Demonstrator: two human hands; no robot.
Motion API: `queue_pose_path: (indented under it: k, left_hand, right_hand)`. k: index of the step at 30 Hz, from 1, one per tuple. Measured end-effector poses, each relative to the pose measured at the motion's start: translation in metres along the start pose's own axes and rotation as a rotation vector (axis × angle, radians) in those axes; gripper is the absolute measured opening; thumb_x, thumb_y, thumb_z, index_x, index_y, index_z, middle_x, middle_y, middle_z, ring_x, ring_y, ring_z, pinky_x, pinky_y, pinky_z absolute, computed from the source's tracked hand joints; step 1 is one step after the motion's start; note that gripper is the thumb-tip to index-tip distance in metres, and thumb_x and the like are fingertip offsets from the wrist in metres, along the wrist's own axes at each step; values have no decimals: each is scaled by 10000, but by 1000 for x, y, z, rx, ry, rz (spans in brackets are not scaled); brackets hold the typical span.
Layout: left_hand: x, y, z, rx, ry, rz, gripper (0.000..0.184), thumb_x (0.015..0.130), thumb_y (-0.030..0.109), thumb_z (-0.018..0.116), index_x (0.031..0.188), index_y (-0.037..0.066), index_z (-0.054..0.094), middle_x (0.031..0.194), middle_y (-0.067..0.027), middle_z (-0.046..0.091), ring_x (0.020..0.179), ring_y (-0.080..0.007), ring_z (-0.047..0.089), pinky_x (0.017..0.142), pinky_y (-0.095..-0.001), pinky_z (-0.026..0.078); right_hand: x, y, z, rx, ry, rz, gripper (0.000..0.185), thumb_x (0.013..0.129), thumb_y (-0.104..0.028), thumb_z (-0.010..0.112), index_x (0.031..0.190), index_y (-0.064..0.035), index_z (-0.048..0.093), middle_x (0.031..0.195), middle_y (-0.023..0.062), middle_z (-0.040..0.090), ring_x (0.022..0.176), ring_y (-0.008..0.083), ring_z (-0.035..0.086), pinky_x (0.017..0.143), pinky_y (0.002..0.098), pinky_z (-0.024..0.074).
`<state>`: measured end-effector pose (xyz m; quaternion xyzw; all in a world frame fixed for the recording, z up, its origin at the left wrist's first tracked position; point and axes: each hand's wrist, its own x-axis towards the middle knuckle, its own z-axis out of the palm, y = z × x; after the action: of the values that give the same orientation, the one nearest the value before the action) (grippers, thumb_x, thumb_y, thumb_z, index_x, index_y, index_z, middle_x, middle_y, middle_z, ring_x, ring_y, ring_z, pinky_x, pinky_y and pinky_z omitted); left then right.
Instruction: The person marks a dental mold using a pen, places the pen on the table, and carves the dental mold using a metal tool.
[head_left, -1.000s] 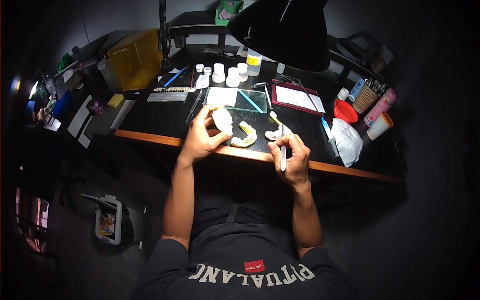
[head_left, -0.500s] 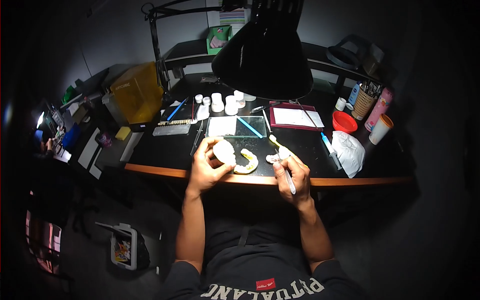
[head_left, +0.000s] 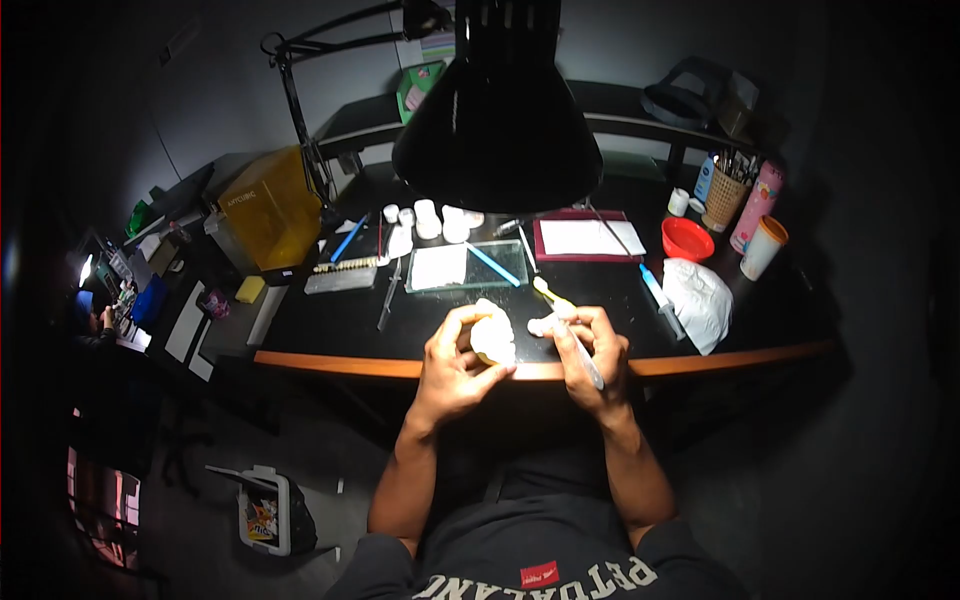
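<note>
A white plaster dental cast (head_left: 492, 342) is held in my left hand (head_left: 452, 365), fingers wrapped round its side and the thumb along its lower edge. My right hand (head_left: 594, 358) grips a slim silver-handled tool (head_left: 590, 368) like a pen; its working tip is hard to make out. Just left of the right fingers lies a small pinkish-white piece (head_left: 540, 327) on the desk. Behind that hand is a yellow-handled brush (head_left: 548, 290), partly covered by the fingers. The yellowish horseshoe-shaped dental arch is hidden from view now.
A black lamp shade (head_left: 498, 140) hangs over the desk (head_left: 400, 345). Behind the hands lies a glass slab (head_left: 495, 270) with a blue stick (head_left: 492, 264). To the right are a red bowl (head_left: 687, 240), a syringe (head_left: 660, 302) and a white bag (head_left: 698, 305). Another person (head_left: 95, 325) sits far left.
My left hand has moved right and toward me with the cast, nearer the right hand. The horseshoe-shaped arch has gone out of sight. The head view has shifted slightly.
</note>
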<state>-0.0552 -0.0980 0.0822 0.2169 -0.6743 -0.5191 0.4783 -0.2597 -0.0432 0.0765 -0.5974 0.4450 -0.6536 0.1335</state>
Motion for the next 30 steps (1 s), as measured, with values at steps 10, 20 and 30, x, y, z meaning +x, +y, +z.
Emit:
queue_pose_path:
  k: [10, 20, 30]
  left_hand:
    - [8, -8, 19, -92, -26, -14, 720, 740, -138, 858, 1342, 3, 490, 1280, -110, 570, 1183, -218, 652, 967, -366, 639]
    - [6, -6, 15, -26, -42, -26, 696, 739, -78, 893, 1309, 16, 504, 1248, -91, 585, 1181, -179, 640, 955, -320, 624]
    - [7, -15, 7, -156, -42, 19, 680, 756, -25, 897, 1311, -3, 505, 1236, -111, 606, 1171, -197, 651, 943, -329, 617]
  right_hand:
    - [-3, 8, -11, 309, -52, 69, 178, 983, -10, 710, 1132, 80, 674, 1043, 184, 786, 979, 196, 761, 869, 286, 591]
    - [-4, 11, -12, 366, -119, 79, 147, 993, -42, 714, 1110, 46, 711, 1077, 154, 752, 972, 175, 730, 857, 285, 591]
    - [-13, 4, 4, 324, -44, 28, 123, 939, 78, 714, 1008, 41, 618, 995, 154, 698, 896, 197, 752, 778, 287, 660]
